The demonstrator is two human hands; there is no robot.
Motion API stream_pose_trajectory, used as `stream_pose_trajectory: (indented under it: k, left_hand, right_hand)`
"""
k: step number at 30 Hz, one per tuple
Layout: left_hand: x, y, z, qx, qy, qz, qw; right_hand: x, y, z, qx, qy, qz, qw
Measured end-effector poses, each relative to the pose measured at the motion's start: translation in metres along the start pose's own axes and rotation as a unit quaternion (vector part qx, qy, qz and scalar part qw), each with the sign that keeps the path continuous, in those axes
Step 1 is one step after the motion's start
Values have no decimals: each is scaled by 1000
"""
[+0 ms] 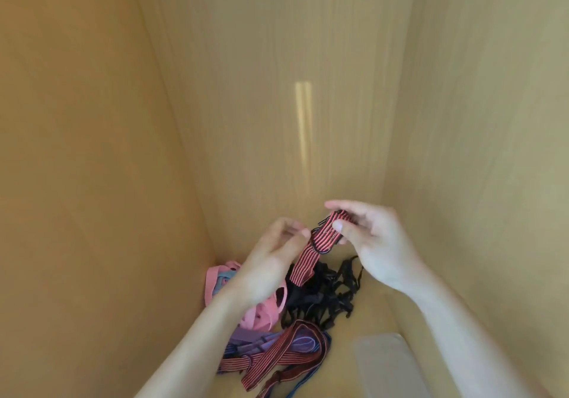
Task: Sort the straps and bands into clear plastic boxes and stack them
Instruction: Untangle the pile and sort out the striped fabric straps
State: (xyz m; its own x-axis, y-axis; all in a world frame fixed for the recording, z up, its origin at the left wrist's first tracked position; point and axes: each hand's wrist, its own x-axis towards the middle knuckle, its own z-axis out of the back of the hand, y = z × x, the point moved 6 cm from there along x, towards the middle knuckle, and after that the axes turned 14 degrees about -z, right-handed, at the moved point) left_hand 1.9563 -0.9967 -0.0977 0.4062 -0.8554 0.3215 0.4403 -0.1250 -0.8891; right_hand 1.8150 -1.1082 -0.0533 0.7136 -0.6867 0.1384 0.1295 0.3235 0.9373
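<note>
A red-and-black striped strap (320,242) is held up between both hands above a heap of straps. My right hand (374,243) pinches its upper folded end with thumb and fingers. My left hand (274,256) grips it lower down at the black buckle, and the loose end hangs below. Under the hands lie black thin straps (326,293), pink bands (258,308), a purple band (246,340) and more red striped straps (277,357). A clear plastic box (385,363) shows at the lower right, blurred.
Everything sits on the floor of a wooden cabinet. Its back panel (277,105) rises ahead, with side walls close on the left (77,151) and right (492,151). A thin blue cord (301,387) trails off the pile toward the bottom edge.
</note>
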Motion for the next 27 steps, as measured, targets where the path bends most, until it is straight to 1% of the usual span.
stream_pose_trajectory:
  k: [1,2,3,5,7,9,11,15,19,21,24,27]
  left_hand:
    - [6,-13,-4,-24,54,-26,998]
    - [12,-25,-8,-30,91,-46,994]
    - [16,-37,-10,-27,109,-63,992]
    - [25,-61,-11,-34,101,-99,989]
    - [32,-80,-8,-64,83,-127,986]
    - [37,-98,-3,-121,77,-138,980]
    - [42,-114,3,-158,86,-133,975]
    - [44,-134,14,-215,105,-103,965]
    - [42,-138,15,-129,72,-112,983]
    - [38,-138,14,-123,53,-122,983]
    - [32,-137,16,-159,37,-131,978]
    - [28,-138,17,-205,44,-134,969]
  right_hand:
    - [7,10,5,18,9,6,1000]
    - [14,19,10,34,14,12,999]
    - [20,28,15,52,16,15,998]
    - [31,45,23,93,17,13,995]
    - [39,61,28,153,27,15,988]
    - [45,77,30,200,40,23,979]
    - [48,92,34,223,46,31,973]
    - [51,117,44,221,37,48,973]
    - [54,133,47,164,24,65,984]
    - [54,134,46,160,26,64,985]
    - [50,131,42,181,41,70,980]
    - [46,125,37,207,65,91,972]
